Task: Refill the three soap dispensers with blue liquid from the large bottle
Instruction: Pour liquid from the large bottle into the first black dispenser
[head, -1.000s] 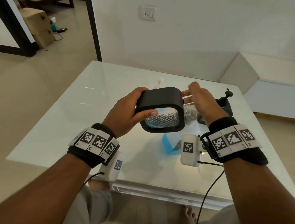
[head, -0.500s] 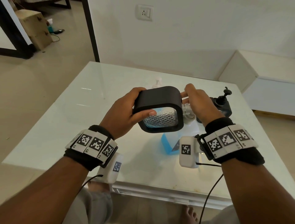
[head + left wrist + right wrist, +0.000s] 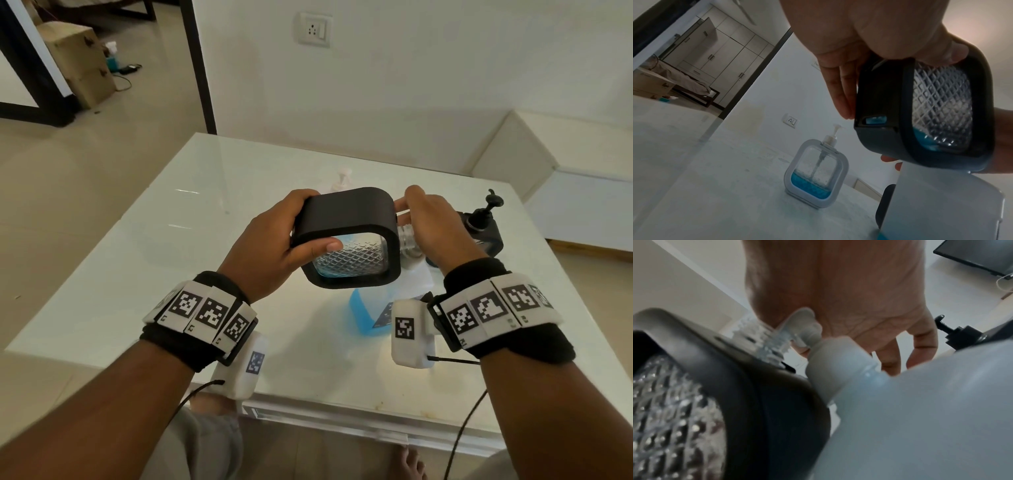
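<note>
My left hand (image 3: 274,246) grips a black-framed soap dispenser (image 3: 349,236) tipped on its side in the air, its neck pointing right. A little blue liquid pools in its low corner (image 3: 925,139). The fingers of my right hand (image 3: 431,222) curl round the dispenser's clear threaded neck (image 3: 772,344). Just below stands the large bottle (image 3: 366,311), with blue liquid in its lower part and its flip cap (image 3: 801,318) open near my right palm. A white-framed dispenser (image 3: 816,173) stands behind with a shallow blue layer. Another black dispenser (image 3: 483,229) stands to the right.
Everything stands on a glossy white table (image 3: 171,274) against a white wall. A low white unit (image 3: 565,192) is at the right. Cardboard boxes (image 3: 78,65) sit on the floor far left. Cables hang from both wrist cameras over the table's near edge.
Both hands keep the same hold on the tipped black dispenser. The hands and the dispenser have barely shifted above the large bottle.
</note>
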Tool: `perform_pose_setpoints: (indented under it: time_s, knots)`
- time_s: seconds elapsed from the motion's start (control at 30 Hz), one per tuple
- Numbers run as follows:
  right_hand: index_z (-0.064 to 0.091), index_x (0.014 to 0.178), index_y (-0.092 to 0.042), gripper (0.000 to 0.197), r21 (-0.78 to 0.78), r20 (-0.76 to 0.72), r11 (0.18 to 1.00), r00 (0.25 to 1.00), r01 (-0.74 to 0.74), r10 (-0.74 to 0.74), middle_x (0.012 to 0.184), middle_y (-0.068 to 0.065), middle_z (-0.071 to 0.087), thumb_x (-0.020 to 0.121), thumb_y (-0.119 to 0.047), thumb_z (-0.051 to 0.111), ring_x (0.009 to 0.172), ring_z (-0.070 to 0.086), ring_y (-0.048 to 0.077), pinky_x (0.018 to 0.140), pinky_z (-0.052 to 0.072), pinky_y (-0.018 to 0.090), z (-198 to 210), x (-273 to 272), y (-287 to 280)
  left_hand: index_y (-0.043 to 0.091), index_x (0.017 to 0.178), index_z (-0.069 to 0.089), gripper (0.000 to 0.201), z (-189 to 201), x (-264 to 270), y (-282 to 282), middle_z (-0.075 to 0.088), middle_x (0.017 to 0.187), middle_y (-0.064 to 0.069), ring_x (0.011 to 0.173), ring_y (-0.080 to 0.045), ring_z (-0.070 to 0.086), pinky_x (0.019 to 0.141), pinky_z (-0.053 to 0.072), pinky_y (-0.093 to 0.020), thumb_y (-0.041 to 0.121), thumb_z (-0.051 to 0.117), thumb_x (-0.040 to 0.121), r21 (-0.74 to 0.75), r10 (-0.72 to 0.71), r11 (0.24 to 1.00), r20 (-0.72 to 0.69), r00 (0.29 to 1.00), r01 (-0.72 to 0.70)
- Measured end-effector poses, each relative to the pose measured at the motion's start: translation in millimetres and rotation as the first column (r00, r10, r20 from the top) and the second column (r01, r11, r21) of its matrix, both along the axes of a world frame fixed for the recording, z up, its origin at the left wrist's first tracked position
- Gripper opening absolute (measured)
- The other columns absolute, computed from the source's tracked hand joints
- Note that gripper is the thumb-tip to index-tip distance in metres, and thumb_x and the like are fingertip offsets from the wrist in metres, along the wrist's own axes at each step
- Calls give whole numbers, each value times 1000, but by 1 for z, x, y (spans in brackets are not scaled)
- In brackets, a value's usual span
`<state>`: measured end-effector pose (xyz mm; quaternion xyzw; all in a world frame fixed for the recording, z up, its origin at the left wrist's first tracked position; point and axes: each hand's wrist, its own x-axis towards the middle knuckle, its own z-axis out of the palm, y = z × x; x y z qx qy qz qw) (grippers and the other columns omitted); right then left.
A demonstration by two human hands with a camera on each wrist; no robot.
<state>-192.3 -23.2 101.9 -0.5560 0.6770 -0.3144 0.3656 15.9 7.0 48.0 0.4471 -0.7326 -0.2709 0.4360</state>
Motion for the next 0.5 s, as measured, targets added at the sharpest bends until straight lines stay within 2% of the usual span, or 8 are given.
perform_pose_setpoints:
  time_s: [0.13, 0.23, 0.33, 0.5]
  knots:
    - [59, 78, -21, 38, 9, 26, 1000, 999, 18, -19, 82, 2, 62, 100, -27, 29, 73, 56, 14, 59, 37, 26, -2, -1, -1, 29, 121, 43, 55, 0, 0, 0, 60, 106, 14, 96, -10, 62, 70, 56, -24, 60, 56, 77, 5, 5, 1000, 3, 1000, -5]
    - [63, 83, -18, 40, 6, 50, 1000, 999, 9, -9, 89, 5, 67, 99, -31, 29, 80, 59, 17, 66, 40, 28, 1, -1, -2, 29, 120, 43, 55, 0, 1, 1, 60, 106, 15, 95, -9, 62, 70, 56, -24, 60, 56, 77, 6, 4, 1000, 3, 1000, -5]
    - [64, 90, -16, 42, 20, 48, 1000, 999, -13, 12, 89, 4, 66, 101, -32, 27, 81, 57, 14, 63, 37, 27, 5, -2, -2, 29, 120, 43, 54, 0, 1, 1, 59, 105, 17, 96, -8, 61, 70, 55, -21, 59, 56, 78, 5, 0, 1000, 2, 1000, 0]
    - [61, 82, -19, 42, 20, 31, 1000, 1000, -1, 0, 84, 0, 63, 102, -32, 27, 78, 55, 10, 61, 35, 25, 5, -1, 1, 29, 120, 43, 54, 0, 2, 1, 59, 105, 17, 96, -9, 61, 69, 55, -21, 60, 56, 78, 2, -3, 1000, 4, 1000, 3]
